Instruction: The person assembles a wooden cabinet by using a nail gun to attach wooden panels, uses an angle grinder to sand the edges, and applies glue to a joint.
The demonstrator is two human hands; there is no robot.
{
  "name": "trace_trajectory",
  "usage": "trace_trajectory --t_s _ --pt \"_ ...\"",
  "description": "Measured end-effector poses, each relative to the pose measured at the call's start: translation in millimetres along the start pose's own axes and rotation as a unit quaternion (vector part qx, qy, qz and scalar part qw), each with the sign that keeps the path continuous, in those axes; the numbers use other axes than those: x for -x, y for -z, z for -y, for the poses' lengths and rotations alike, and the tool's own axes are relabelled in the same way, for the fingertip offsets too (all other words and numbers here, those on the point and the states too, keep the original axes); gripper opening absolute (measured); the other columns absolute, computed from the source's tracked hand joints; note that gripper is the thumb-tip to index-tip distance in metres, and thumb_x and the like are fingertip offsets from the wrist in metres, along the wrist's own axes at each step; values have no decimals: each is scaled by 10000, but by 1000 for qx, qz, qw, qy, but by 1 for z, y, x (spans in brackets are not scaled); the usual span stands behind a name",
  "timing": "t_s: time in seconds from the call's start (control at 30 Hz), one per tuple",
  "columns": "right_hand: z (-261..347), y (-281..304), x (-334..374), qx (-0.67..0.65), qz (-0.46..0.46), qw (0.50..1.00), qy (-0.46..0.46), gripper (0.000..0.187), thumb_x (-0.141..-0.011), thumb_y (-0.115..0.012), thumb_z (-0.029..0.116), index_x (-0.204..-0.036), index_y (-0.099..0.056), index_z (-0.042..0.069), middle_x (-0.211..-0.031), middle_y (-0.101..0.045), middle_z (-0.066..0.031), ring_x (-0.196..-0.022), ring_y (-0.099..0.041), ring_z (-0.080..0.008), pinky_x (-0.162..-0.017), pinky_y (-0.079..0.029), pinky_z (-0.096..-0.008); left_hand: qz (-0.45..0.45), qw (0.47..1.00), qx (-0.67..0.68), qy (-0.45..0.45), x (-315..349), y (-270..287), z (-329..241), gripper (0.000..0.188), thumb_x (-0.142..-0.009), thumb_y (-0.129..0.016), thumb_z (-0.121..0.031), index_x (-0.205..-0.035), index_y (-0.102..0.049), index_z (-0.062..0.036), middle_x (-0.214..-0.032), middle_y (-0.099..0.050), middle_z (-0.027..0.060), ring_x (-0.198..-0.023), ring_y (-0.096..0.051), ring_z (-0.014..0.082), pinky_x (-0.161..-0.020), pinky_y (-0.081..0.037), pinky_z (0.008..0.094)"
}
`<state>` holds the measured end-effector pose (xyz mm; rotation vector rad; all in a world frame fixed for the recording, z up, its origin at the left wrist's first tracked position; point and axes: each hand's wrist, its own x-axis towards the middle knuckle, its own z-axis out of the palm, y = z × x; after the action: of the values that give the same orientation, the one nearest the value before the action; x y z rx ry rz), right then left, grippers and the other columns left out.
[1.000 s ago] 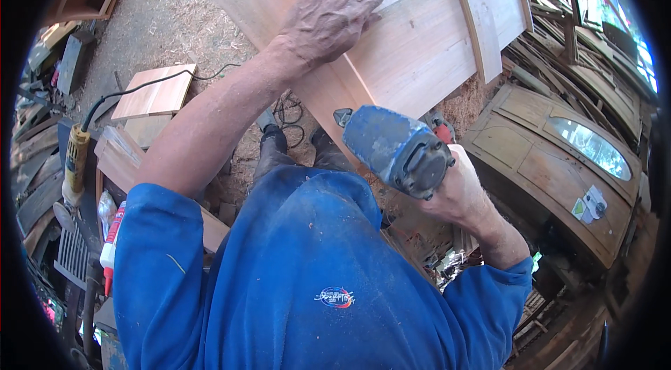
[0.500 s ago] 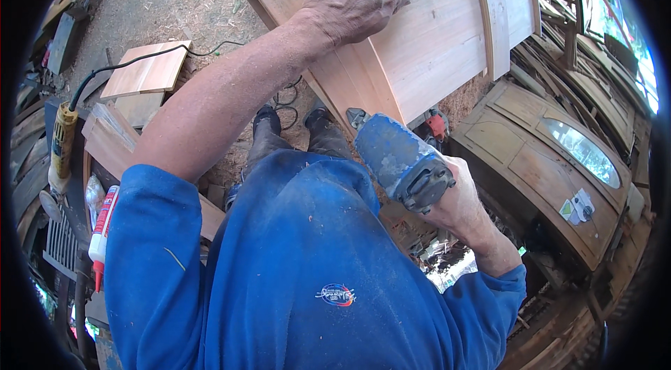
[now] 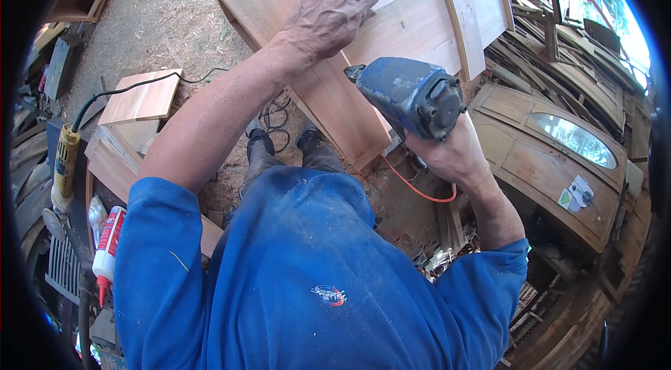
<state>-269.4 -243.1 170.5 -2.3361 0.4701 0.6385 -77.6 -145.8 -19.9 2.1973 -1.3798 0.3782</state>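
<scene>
My left hand (image 3: 325, 17) lies on a pale wooden piece of cabinetwork, its fingers stretched out over the wide panel (image 3: 409, 27). Its wrist crosses the long board (image 3: 342, 108) that forms the near side of that piece. In my right hand (image 3: 451, 150) is a worn blue nail gun (image 3: 402, 87), gripped by the handle. The gun's nose is near the inner edge of the board; whether it touches the wood I cannot tell. An orange air hose (image 3: 419, 192) curves below the gun.
On the left are a yellow power tool (image 3: 65, 160) with a black cord, a white-and-red glue bottle (image 3: 108, 248) and a small panel (image 3: 143, 96). A wooden door with an oval pane (image 3: 503, 139) lies to the right, beside stacked planks. Sawdust covers the floor (image 3: 168, 13).
My right hand has brought the nail gun up and farther along the board from its near end. My left hand has shifted left and nearer, its fingers now straighter. The orange hose has come into view.
</scene>
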Motion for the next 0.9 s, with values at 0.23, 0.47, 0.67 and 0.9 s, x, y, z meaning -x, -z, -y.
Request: trace_trajectory --t_s 0.23,0.47,0.67,0.9 --pt "-4 -8 -7 -18 -39 999 17 157 -815 -676 80 -958 -674 14 -827 -719 -149 -796 -726 -317 -720 -572 -403 -5 1000 -16 -6 2 3 0 392 -1046 -474 -261 -1385 -543 -78 -1400 -488 150 -1354 -450 322 -1195 -342 444" --pt "1 -4 -9 -22 -22 999 -29 176 -828 -681 104 -977 -678 12 -844 -725 -162 -831 -736 -310 -764 -578 -409 -28 985 171 14 -3 11 8 413 -967 -567 -156 -1320 -537 58 -1396 -465 328 -1311 -466 480 -1127 -393 497" --pt "6 -1 -10 11 -26 999 -22 201 -839 -663 106 -1015 -679 11 -882 -737 -176 -908 -743 -314 -800 -586 -420 -53 941 314 111 -4 17 13 467 -976 -621 -145 -1415 -488 -55 -1494 -373 320 -1330 -456 494 -1118 -403 489" --pt "14 2 -12 58 -2 996 -67 248 -822 -605 138 -1002 -686 -12 -871 -718 -237 -910 -726 -377 -807 -571 -451 -180 938 274 114 1 24 17 408 -1035 -548 -134 -1433 -482 -73 -1422 -495 143 -1328 -515 317 -1093 -507 417"
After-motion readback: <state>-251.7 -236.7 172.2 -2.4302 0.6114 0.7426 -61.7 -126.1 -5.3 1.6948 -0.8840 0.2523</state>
